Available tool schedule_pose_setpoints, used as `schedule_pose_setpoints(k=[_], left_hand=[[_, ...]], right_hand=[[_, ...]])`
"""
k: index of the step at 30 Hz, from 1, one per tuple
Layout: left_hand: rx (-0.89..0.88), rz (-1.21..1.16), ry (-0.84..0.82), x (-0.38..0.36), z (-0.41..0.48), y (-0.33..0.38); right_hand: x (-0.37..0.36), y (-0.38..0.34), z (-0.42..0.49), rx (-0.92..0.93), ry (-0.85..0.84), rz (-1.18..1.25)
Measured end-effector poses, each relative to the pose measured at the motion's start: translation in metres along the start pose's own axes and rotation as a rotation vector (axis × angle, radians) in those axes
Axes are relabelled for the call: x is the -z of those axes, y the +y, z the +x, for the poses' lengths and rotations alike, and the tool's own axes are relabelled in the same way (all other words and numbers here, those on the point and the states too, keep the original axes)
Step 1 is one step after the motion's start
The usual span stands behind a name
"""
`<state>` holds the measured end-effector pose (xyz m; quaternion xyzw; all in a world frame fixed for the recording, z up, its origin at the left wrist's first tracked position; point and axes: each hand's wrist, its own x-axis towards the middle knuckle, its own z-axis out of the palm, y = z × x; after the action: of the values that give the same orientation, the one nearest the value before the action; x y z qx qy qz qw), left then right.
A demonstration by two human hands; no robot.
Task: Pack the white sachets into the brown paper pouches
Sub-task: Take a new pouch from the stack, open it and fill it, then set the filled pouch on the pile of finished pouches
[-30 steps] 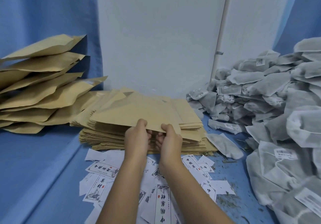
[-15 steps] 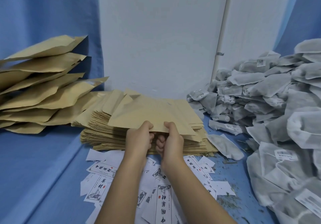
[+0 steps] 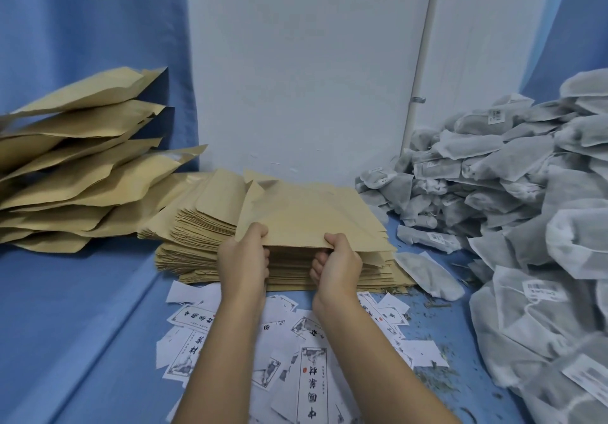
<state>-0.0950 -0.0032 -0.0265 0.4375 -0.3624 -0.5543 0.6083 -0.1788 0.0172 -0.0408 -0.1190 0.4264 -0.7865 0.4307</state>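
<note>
A flat brown paper pouch (image 3: 309, 216) is lifted off the stack of empty pouches (image 3: 204, 236) in the middle. My left hand (image 3: 245, 259) pinches its near edge at the left, thumb on top. At the right of that same edge my right hand (image 3: 339, 264) pinches it too. A large heap of white sachets (image 3: 513, 200) fills the right side, and one sachet (image 3: 427, 272) lies loose beside the stack. Filled brown pouches (image 3: 75, 167) lie piled at the left.
Printed white paper labels (image 3: 309, 377) lie scattered on the blue cloth (image 3: 82, 325) under my forearms. Herb crumbs speckle the cloth near the sachet heap. A white wall with a thin pipe (image 3: 419, 85) stands behind, with blue curtains on both sides.
The pouch has shifted to the right over the stack, and my two hands have spread apart along its near edge.
</note>
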Motion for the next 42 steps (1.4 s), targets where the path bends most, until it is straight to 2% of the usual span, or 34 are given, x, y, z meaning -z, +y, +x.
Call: schedule_pose_setpoints(k=[11,15,18,22,25,27,30,32,38,42], left_hand=[[-0.174,0.204,0.048,0.001,0.01,-0.006],[-0.167,0.225,0.04,0.003,0.014,-0.01],[-0.138,0.125,0.022,0.001,0.01,-0.009],[0.019,-0.158,-0.102,-0.007,0.003,-0.005],[0.04,-0.241,-0.097,-0.006,0.002,-0.004],[0.027,-0.261,-0.068,-0.003,0.003,-0.002],[-0.033,-0.258,-0.011,0.004,0.008,0.005],[-0.055,-0.296,-0.005,0.01,0.011,0.012],[-0.088,-0.329,0.004,0.027,0.02,0.034],[-0.109,-0.47,-0.014,0.039,0.034,0.067]], right_hand=[[0.004,0.003,0.005,0.008,0.056,-0.03],[0.004,0.004,0.004,-0.024,0.073,-0.078],[0.002,0.004,0.001,-0.05,0.028,-0.092],[-0.003,0.007,-0.006,-0.076,-0.096,-0.052],[-0.004,0.011,-0.008,-0.103,-0.152,-0.124],[-0.004,0.011,-0.009,-0.109,-0.114,-0.128],[-0.002,0.006,-0.008,-0.051,0.041,-0.011],[0.0,0.001,-0.007,-0.029,0.062,0.056],[-0.011,-0.004,-0.005,-0.076,-0.122,0.069],[-0.048,-0.016,-0.008,-0.095,-0.291,0.003]])
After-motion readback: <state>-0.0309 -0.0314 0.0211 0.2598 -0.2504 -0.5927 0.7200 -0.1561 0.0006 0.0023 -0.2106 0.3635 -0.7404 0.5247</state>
